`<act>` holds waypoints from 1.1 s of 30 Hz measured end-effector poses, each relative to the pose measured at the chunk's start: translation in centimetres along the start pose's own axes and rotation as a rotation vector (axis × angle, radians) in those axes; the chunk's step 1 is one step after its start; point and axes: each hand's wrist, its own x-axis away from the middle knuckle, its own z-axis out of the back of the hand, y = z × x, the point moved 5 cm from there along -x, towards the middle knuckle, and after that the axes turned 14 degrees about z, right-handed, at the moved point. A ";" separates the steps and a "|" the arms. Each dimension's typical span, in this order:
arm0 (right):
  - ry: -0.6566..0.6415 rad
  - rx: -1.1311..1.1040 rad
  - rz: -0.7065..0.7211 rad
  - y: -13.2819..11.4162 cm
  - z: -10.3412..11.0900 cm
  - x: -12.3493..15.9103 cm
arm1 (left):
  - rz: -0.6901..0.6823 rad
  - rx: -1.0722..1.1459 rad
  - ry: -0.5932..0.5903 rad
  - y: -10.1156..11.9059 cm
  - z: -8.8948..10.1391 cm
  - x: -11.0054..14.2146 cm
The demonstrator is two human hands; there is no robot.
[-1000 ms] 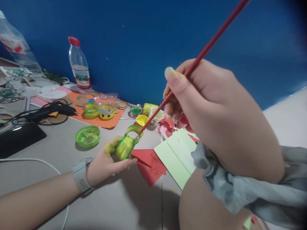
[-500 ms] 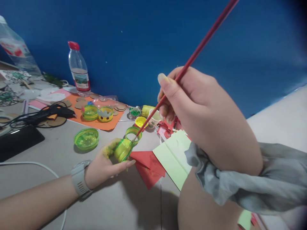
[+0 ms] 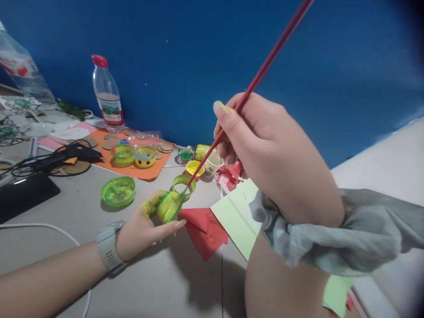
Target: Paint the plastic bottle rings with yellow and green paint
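Observation:
My left hand [image 3: 150, 223], its fingers smeared with yellow-green paint, grips a small cut plastic bottle piece [image 3: 168, 207] coated in yellow and green. In my right hand [image 3: 251, 132] is a long red paintbrush [image 3: 228, 119], pinched between thumb and fingers. The brush tip meets the rim of the bottle piece. Just behind it a green and yellow painted ring [image 3: 184, 181] sits on the table. Beyond the ring stand a cup of yellow paint [image 3: 194, 168] and a cup with green paint [image 3: 185, 154]. To the left lies a painted bottle bottom [image 3: 118, 191].
Red paper [image 3: 207, 236] and pale green paper [image 3: 235, 214] lie right of my left hand. A red-capped bottle [image 3: 108, 101] stands by the blue wall. Orange paper [image 3: 155, 170] carries a crown-trimmed yellow ring [image 3: 145, 157]. A black glue gun [image 3: 84, 151] and a phone [image 3: 29, 196] lie at left.
My right hand has come left and slightly down, with its sleeve, while the brush tip stays at the bottle piece's rim. My left hand keeps its hold almost unmoved.

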 end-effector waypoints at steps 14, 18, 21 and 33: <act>-0.014 -0.020 -0.045 0.3 -0.3 -0.2 | -0.015 -0.025 -0.015 0.3 -0.3 0.2; -0.005 -0.026 -0.058 0.4 -0.4 -0.1 | 0.018 -0.057 -0.001 -0.1 -0.1 0.2; -0.022 -0.043 -0.049 0.4 -0.5 0.0 | 0.004 -0.058 -0.009 0.0 -0.2 0.3; -0.004 -0.040 -0.037 0.3 -0.5 -0.3 | -0.027 -0.073 0.018 0.3 -0.3 0.5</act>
